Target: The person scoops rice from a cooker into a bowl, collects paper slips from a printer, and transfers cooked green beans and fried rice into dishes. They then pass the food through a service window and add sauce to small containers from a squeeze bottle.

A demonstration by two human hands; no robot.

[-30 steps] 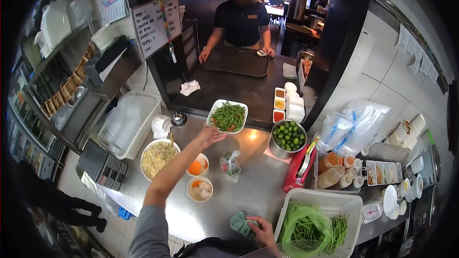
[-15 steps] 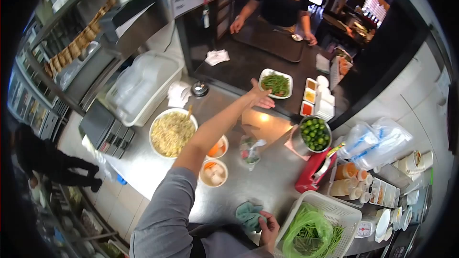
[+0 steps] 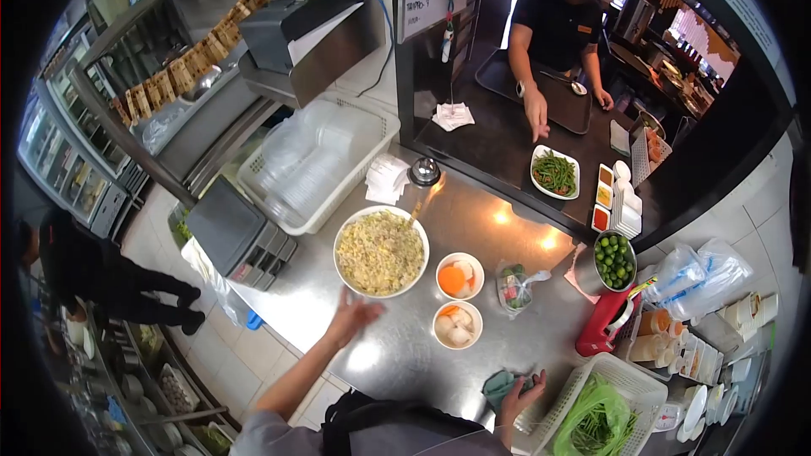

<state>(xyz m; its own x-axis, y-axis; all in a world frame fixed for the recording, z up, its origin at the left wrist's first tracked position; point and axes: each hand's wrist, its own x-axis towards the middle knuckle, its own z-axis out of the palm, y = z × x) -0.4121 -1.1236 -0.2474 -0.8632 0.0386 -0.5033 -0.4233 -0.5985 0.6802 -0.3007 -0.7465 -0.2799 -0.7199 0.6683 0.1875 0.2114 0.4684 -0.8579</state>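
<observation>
My left hand (image 3: 355,319) hangs over the steel counter just below a white bowl of fried rice (image 3: 380,249) with a spoon in it. It is somewhat blurred, fingers stretched apart, holding nothing. At the counter's near edge my right hand (image 3: 519,399) has its fingers on a crumpled green cloth (image 3: 498,387). Two tubs stand between the hands and the pass window: one tub with orange contents (image 3: 459,275), one tub with whitish pieces (image 3: 457,326). A white dish of green beans (image 3: 555,172) sits on the dark ledge, near a co-worker's hand (image 3: 536,114).
A tied plastic bag (image 3: 514,289) and a metal pot of green limes (image 3: 615,260) stand rightward. Beside my right hand is a white basket (image 3: 621,371) with a green bag of beans. A call bell (image 3: 424,172) and a container bin (image 3: 317,160) are leftward. Another person (image 3: 110,266) stands far left.
My left hand has drawn back from the dish on the ledge to beside the rice bowl. The co-worker's hand has come towards the dish. My view has shifted left.
</observation>
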